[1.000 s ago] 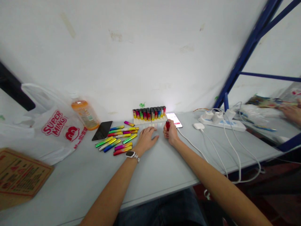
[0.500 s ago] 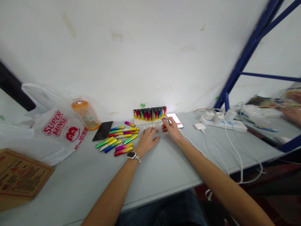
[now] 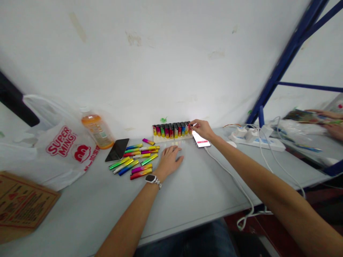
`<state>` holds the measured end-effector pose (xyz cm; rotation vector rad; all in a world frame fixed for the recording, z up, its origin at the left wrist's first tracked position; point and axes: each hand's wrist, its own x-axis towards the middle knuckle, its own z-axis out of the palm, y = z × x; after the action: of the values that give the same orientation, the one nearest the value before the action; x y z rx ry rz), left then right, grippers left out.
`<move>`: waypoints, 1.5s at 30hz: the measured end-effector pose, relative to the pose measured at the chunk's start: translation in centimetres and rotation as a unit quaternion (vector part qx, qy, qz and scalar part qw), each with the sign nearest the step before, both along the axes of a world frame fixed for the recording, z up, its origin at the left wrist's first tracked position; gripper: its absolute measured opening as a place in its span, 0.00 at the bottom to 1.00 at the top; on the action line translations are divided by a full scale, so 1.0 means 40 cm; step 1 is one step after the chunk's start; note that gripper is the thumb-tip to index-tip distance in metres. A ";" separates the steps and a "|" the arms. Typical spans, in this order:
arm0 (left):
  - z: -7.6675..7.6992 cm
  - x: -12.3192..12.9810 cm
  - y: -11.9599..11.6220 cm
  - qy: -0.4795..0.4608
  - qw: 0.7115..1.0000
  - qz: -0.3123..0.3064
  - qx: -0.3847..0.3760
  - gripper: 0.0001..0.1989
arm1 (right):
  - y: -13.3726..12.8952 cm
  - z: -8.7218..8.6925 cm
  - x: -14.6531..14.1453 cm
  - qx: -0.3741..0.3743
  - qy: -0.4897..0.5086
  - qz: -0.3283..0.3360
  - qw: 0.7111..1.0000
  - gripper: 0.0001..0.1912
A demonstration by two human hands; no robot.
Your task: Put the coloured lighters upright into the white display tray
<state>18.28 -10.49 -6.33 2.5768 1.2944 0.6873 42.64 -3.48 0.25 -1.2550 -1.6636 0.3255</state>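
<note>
Several shiny lighters stand upright in a pale rack (image 3: 173, 138) against the wall. At the rack's right end, my right hand (image 3: 203, 129) pinches a lighter (image 3: 191, 127) between thumb and fingers. My left hand (image 3: 169, 160) lies flat on the table with its fingers apart, in front of the rack, holding nothing. To its left, several metallic coloured tubes (image 3: 141, 171) are spread loosely. A phone with a lit screen (image 3: 201, 141) lies just below my right hand, with a white cable plugged in.
A dark phone (image 3: 117, 150), an orange bottle (image 3: 98, 130), a white plastic bag (image 3: 64, 142) and a cardboard box (image 3: 26, 203) are at the left. On the right are a white power strip (image 3: 257, 141), cables, a blue metal frame (image 3: 281, 64) and another person's hands (image 3: 333, 123).
My right hand has moved right and up to the rack's right end, uncovering more of the lit phone. My left hand has stayed in place.
</note>
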 end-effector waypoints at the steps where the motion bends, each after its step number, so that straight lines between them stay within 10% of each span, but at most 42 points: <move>1: 0.000 0.000 0.001 -0.002 1.000 0.000 -0.001 0.19 | 0.011 0.003 0.005 -0.003 -0.009 0.002 1.000 0.08; 22: 0.011 -0.004 -0.007 0.006 1.000 0.003 -0.027 0.19 | 0.112 0.036 0.075 -0.057 -0.188 0.035 0.980 0.06; 34: 0.014 -0.003 -0.012 0.022 0.999 0.010 -0.021 0.19 | 0.070 -0.104 0.010 0.062 -0.149 -0.091 0.983 0.13; 45: 0.027 -0.001 -0.027 0.051 0.999 0.016 0.007 0.19 | -0.023 -0.105 -0.057 0.048 -0.259 -0.161 0.951 0.28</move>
<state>18.24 -11.56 -5.24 2.6387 1.3692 0.5792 40.37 -4.41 -3.96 -1.5996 -1.8318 -0.3092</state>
